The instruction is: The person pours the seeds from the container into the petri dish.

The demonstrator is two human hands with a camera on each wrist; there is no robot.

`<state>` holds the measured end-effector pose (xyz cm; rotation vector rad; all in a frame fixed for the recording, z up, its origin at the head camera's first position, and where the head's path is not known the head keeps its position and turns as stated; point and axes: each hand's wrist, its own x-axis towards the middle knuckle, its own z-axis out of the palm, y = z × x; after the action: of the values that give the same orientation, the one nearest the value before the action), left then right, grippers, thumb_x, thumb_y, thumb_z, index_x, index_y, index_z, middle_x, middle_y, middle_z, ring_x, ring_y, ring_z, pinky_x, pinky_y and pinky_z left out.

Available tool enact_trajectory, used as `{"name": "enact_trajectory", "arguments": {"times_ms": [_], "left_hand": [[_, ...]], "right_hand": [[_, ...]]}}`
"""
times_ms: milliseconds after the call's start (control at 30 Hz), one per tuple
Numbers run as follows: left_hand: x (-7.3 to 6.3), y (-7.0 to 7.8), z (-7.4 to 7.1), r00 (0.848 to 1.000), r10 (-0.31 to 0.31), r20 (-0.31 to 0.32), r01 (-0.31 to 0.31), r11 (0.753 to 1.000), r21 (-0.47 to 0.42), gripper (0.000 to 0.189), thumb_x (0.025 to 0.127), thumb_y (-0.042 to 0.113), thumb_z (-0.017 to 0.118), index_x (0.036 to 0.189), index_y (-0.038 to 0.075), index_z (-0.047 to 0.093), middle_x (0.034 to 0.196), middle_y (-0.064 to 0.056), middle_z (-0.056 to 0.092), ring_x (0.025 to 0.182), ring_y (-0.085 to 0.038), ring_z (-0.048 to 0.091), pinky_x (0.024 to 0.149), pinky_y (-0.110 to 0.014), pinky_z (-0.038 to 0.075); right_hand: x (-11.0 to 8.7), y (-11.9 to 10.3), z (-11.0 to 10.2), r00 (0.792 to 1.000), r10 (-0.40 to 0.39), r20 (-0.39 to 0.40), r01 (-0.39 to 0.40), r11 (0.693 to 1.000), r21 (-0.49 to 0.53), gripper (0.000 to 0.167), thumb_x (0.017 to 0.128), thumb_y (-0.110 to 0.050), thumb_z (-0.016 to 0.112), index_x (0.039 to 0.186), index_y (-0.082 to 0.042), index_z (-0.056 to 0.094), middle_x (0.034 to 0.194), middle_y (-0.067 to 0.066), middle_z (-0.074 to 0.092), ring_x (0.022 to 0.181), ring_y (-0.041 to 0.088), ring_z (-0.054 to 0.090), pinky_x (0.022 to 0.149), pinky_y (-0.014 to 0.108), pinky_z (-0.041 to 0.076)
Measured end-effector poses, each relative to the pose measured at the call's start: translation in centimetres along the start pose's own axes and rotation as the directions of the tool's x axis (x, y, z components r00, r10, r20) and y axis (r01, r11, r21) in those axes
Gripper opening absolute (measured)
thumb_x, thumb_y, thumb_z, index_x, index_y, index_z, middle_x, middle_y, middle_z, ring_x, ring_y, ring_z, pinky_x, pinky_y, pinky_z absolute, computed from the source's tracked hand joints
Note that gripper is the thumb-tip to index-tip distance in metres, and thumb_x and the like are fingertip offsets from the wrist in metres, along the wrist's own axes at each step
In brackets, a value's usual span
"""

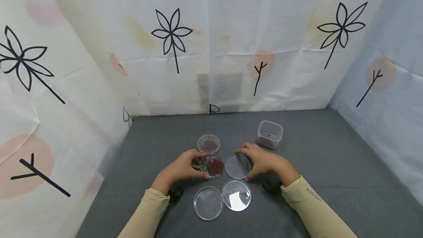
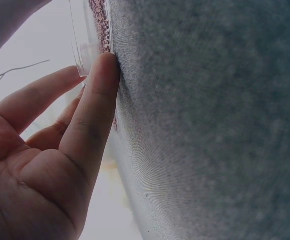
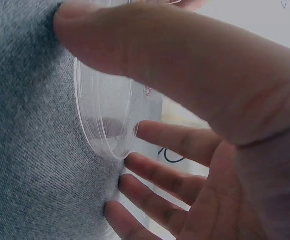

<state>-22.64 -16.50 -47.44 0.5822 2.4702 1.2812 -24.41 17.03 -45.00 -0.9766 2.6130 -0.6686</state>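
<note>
My left hand (image 1: pixel 185 165) holds a clear petri dish (image 1: pixel 205 163) by its rim between thumb and fingers. Small reddish-brown granules (image 1: pixel 215 166) lie in it, mostly toward the right side; they also show in the left wrist view above the thumb tip. To the right, my right hand (image 1: pixel 262 159) spans another clear petri dish (image 1: pixel 237 166), thumb at the near edge and index finger at the far edge. No granules show in that one. In the right wrist view its rim (image 3: pixel 92 110) sits between thumb and fingers, the other fingertips low by the cloth.
Behind the left dish stands another petri dish (image 1: pixel 209 144) with brownish contents. Two clear round dishes or lids, one left (image 1: pixel 208 203) and one right (image 1: pixel 236 195), lie nearer me. A square clear tub (image 1: pixel 270 135) stands at back right on the grey cloth (image 1: pixel 330 172).
</note>
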Motion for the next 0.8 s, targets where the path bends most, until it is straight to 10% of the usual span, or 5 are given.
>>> {"name": "enact_trajectory", "arguments": {"times_ms": [533, 800], "left_hand": [[-0.2, 0.2, 0.0, 1.000, -0.002, 0.002, 0.002, 1.000, -0.016, 0.077, 0.080, 0.016, 0.096, 0.148, 0.002, 0.061, 0.140, -0.019, 0.059, 0.121, -0.035, 0.068, 0.095, -0.032, 0.064], [-0.1, 0.0, 0.0, 1.000, -0.001, 0.004, 0.001, 1.000, -0.007, 0.077, 0.081, 0.018, 0.096, 0.148, 0.003, 0.061, 0.140, -0.018, 0.058, 0.121, -0.034, 0.068, 0.095, -0.032, 0.064]], "right_hand": [[-0.5, 1.1, -1.1, 0.994, -0.097, -0.047, 0.101, 0.992, 0.078, 0.082, 0.072, -0.028, 0.099, 0.138, 0.002, 0.060, 0.136, 0.017, 0.060, 0.122, 0.031, 0.059, 0.104, 0.045, 0.054], [-0.8, 0.8, -2.0, 0.997, -0.056, -0.057, 0.070, 0.957, 0.280, 0.085, 0.081, -0.035, 0.093, 0.147, -0.004, 0.049, 0.150, 0.018, 0.054, 0.140, 0.046, 0.053, 0.113, 0.065, 0.048]]}}
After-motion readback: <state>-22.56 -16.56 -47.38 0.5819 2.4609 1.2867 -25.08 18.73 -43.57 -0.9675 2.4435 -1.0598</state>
